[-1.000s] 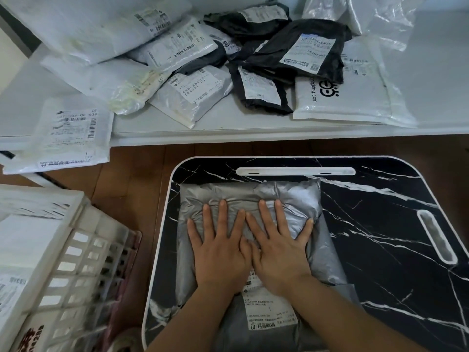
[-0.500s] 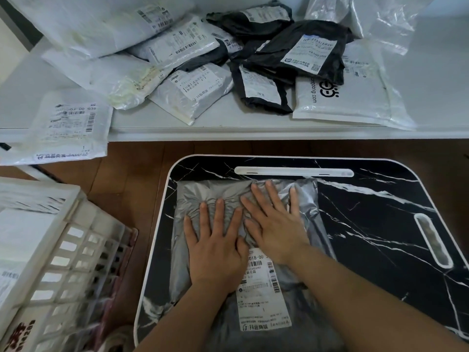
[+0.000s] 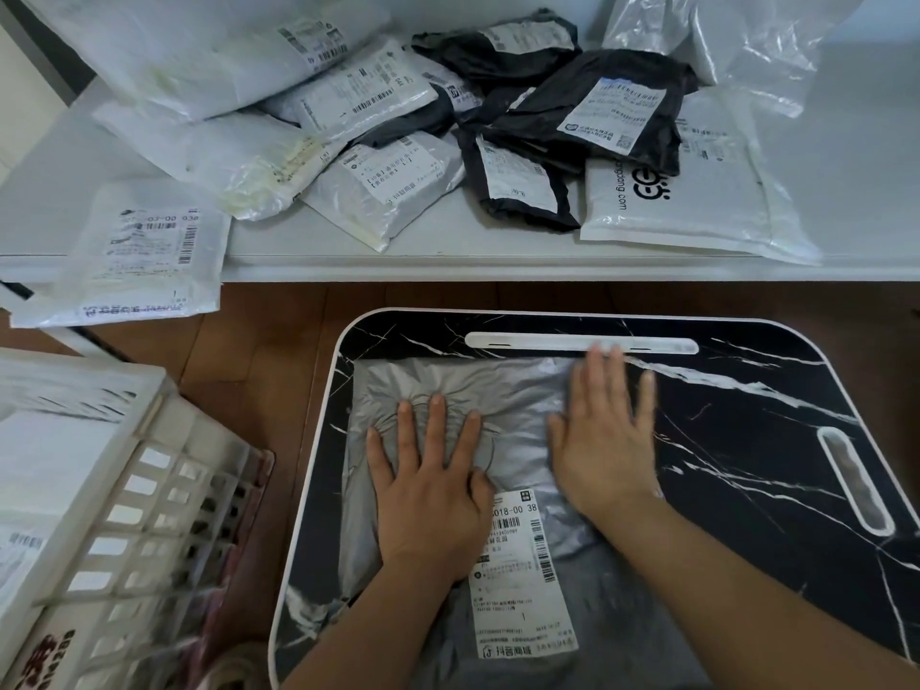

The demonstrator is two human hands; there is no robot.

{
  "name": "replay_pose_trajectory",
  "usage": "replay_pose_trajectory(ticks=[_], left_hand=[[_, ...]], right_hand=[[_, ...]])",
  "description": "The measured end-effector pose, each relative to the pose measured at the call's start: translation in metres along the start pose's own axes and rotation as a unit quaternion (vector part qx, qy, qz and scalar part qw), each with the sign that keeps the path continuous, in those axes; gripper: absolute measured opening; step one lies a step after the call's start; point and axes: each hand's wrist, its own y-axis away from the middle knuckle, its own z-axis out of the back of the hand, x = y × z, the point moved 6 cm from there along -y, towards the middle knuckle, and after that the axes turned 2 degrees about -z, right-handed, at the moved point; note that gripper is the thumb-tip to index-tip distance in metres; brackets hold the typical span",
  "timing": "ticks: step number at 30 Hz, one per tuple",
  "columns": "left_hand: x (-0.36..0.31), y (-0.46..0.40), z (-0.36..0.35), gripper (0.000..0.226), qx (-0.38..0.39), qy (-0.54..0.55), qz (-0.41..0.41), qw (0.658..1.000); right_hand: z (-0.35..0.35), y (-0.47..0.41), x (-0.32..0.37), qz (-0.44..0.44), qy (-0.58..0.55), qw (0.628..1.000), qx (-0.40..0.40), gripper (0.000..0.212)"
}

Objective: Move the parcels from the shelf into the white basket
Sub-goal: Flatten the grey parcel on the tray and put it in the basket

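A grey parcel (image 3: 503, 385) with a white shipping label lies flat on the black marble-patterned lap table (image 3: 747, 440). My left hand (image 3: 428, 475) presses flat on its middle, fingers straight and spread. My right hand (image 3: 605, 430) lies flat on the parcel's right edge, fingertips reaching toward the table's white slot. The white basket (image 3: 114, 490) stands at the lower left with a white parcel inside. Several white, grey and black parcels (image 3: 587, 112) lie piled on the white shelf (image 3: 448, 261) at the top.
One white parcel (image 3: 134, 256) hangs over the shelf's front left edge. A crumpled clear plastic bag (image 3: 747, 47) sits at the shelf's back right. Brown wooden floor (image 3: 269, 351) shows between shelf, basket and table.
My right hand has slid away from the left one, up and rightward across the grey parcel to its right edge. My left hand has stayed near the middle. More of the label is uncovered.
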Motion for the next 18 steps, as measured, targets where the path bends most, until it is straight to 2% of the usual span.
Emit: replay_pose_trajectory(ticks=[2,3,8,12,14,18], left_hand=[[0.0,0.001,0.002,0.058,-0.001,-0.002,-0.004,1.0],[-0.001,0.002,0.002,0.057,-0.002,-0.002,-0.007,1.0],[-0.004,-0.004,0.006,0.056,0.008,0.014,-0.015,1.0],[-0.025,-0.026,0.013,0.063,0.047,-0.034,-0.165,0.985],[-0.016,-0.043,0.014,0.065,0.069,-0.048,-0.153,0.985],[0.011,-0.059,0.012,0.064,0.057,-0.034,-0.069,0.995]], right_hand=[[-0.007,0.013,0.029,0.076,-0.034,0.996,0.008,0.06],[-0.012,0.019,0.036,0.087,-0.05,0.995,0.024,0.059],[-0.016,0.02,0.03,0.056,-0.049,0.995,0.061,0.063],[-0.02,0.02,0.029,0.055,-0.048,0.996,0.044,0.066],[-0.021,0.019,0.029,0.048,-0.05,0.997,0.046,0.064],[-0.023,0.018,0.031,0.044,-0.06,0.997,0.037,0.06]])
